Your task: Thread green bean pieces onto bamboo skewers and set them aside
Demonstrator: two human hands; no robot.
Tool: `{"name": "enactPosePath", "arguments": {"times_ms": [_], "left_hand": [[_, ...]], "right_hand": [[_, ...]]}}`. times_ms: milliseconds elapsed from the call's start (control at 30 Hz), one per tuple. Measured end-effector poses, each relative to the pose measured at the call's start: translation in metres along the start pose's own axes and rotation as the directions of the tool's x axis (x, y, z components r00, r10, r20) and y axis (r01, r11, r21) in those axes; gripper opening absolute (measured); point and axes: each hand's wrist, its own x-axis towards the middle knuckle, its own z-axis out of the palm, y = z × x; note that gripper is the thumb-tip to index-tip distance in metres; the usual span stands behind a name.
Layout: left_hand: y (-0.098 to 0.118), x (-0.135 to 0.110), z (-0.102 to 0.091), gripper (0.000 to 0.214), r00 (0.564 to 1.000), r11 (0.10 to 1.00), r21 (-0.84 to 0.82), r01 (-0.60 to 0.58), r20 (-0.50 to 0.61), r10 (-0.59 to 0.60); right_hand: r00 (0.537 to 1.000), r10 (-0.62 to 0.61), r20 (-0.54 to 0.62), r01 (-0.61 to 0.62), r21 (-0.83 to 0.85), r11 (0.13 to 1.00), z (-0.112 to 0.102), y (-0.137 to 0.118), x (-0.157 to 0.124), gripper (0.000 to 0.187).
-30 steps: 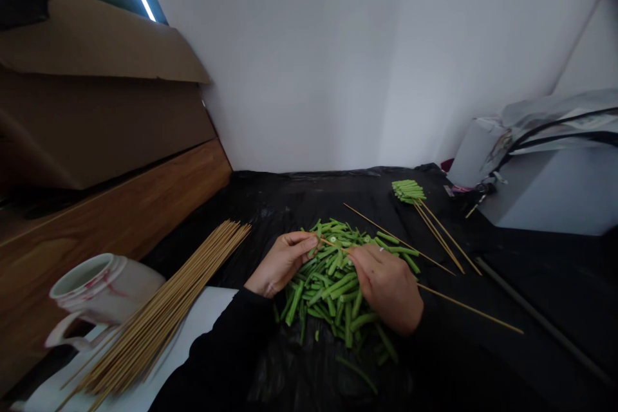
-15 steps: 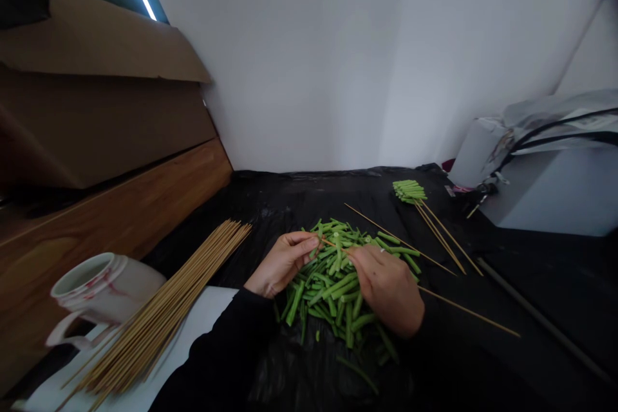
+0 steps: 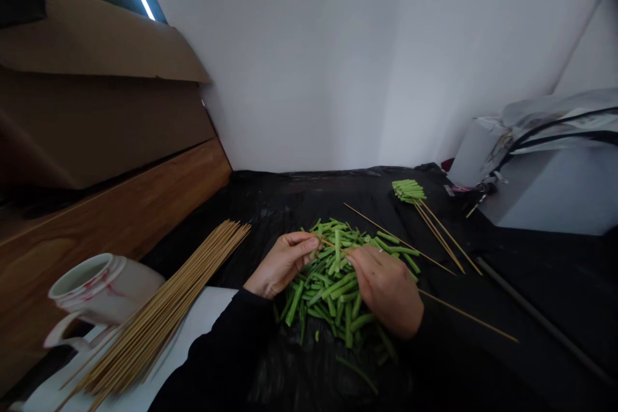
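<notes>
A heap of cut green bean pieces point(image 3: 338, 283) lies on black plastic sheeting point(image 3: 290, 199) in front of me. My left hand point(image 3: 282, 264) pinches a bean piece at the heap's left edge, fingers closed. My right hand point(image 3: 386, 290) rests over the heap and grips a thin bamboo skewer point(image 3: 466, 315), whose point reaches toward the left fingers while its tail runs out to the right. The bean piece sits at the skewer's tip.
A bundle of bare bamboo skewers point(image 3: 164, 315) lies at the left over white paper, beside a white mug point(image 3: 96, 290). Filled bean skewers point(image 3: 410, 191) and a loose stick point(image 3: 396, 238) lie behind. A wooden ledge and cardboard stand left; a white box point(image 3: 545, 187) right.
The skewer's tail has shifted slightly left and down as my right hand pushes it a little; both hands stay almost where they were.
</notes>
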Motion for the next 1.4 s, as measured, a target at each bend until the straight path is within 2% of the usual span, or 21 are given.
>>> {"name": "enactPosePath", "arguments": {"times_ms": [467,667,900,1167,1400], "left_hand": [[-0.005,0.002,-0.004,0.019,1.0,1.0,0.007,0.007,0.025,-0.007],[-0.005,0.002,-0.002,0.02,0.999,1.0,0.012,0.012,0.03,-0.013],[-0.004,0.001,0.0,0.018,0.999,1.0,0.015,0.027,0.036,-0.028],[-0.004,0.0,0.001,0.02,0.999,1.0,0.017,0.025,0.034,-0.026],[-0.009,-0.001,0.011,0.022,0.999,0.992,0.126,0.023,0.034,-0.027]], "right_hand": [[0.999,0.011,0.032,-0.01,-0.016,1.0,0.001,0.0,-0.002,0.027],[1.0,0.008,0.01,-0.008,-0.03,1.0,0.001,0.0,-0.001,0.026],[0.999,0.031,0.035,-0.032,0.026,0.999,0.001,-0.001,-0.002,0.024],[0.998,0.032,0.05,-0.032,0.004,0.999,0.001,-0.002,-0.002,0.027],[0.999,0.002,0.033,-0.001,-0.02,1.0,0.0,-0.006,0.001,0.026]]}}
